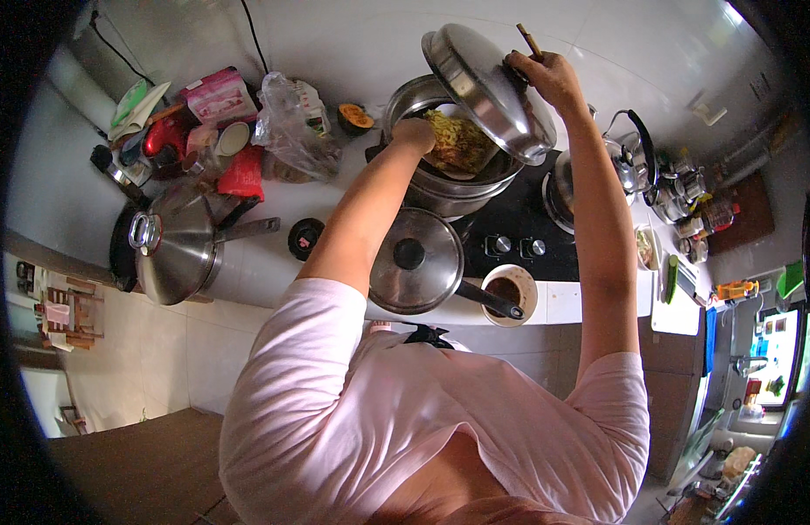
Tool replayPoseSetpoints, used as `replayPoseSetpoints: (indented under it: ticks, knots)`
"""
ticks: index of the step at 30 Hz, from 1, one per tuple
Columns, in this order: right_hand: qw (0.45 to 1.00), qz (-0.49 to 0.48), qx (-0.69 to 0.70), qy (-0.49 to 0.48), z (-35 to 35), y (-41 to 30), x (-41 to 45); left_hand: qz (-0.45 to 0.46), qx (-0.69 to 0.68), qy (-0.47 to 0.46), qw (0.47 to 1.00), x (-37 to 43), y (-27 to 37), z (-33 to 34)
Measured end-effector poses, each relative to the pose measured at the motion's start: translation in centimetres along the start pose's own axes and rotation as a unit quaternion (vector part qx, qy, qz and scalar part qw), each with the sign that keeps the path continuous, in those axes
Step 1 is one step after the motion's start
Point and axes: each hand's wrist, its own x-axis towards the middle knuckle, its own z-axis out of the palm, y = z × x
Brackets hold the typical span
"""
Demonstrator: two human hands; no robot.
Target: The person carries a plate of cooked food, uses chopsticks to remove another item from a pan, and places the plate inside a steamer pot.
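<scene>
My right hand [548, 77] grips the handle of a domed stainless steel lid [480, 85], raised and tilted over a steel steamer pot [467, 197]. A thin stick-like utensil [529, 39] pokes up from the same hand. Inside the pot lies a plate of yellow-green and brown food [459, 146]. My left hand [415, 136] is at the plate's left edge; its fingers are hidden, so whether it grips the plate cannot be told. In front of the pot sits a lidded steel saucepan [415, 262], its black handle reaching over a cup of dark liquid [510, 292].
The pot stands on a black cooktop [543, 223]. A kettle [631, 157] is at the right, near a bowl [646, 248] and a cutting board [674, 315]. Left are a large lidded pan [178, 243], a plastic bag [290, 131] and a cut pumpkin [356, 119].
</scene>
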Motion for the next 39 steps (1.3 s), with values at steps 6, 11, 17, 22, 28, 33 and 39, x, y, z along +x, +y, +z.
replayPoseSetpoints:
  ticks: [6, 11, 17, 22, 28, 33, 39]
  knots:
    - [0.997, 0.051, -0.047, -0.03, 0.5, -1.4, -0.2, 0.007, 0.004, -0.035, 0.999, 0.3, -0.5, 0.5]
    - [0.999, 0.013, -0.044, -0.019, 1.4, -0.3, 0.0, 0.097, 0.018, 0.044, 0.994, -5.0, 0.6, -2.6]
    - [0.989, -0.005, -0.143, -0.029, 2.9, -1.2, -1.0, 0.077, -0.141, 0.134, 0.978, -15.1, -1.8, -5.6]
    - [0.972, -0.015, -0.229, -0.041, 5.0, -3.5, -2.4, 0.073, -0.299, 0.189, 0.933, -17.0, -8.4, -1.0]
    - [0.962, -0.003, -0.258, -0.089, 6.5, -3.7, -2.8, 0.048, -0.334, 0.142, 0.931, -20.4, -10.0, 1.7]
    - [0.953, -0.005, -0.291, -0.09, 7.7, -3.3, -2.7, 0.011, -0.381, 0.141, 0.914, -21.9, -11.7, 3.9]
    - [0.95, 0.005, -0.3, -0.085, 8.2, -2.8, -3.0, 0.007, -0.388, 0.146, 0.91, -23.0, -13.1, 5.9]
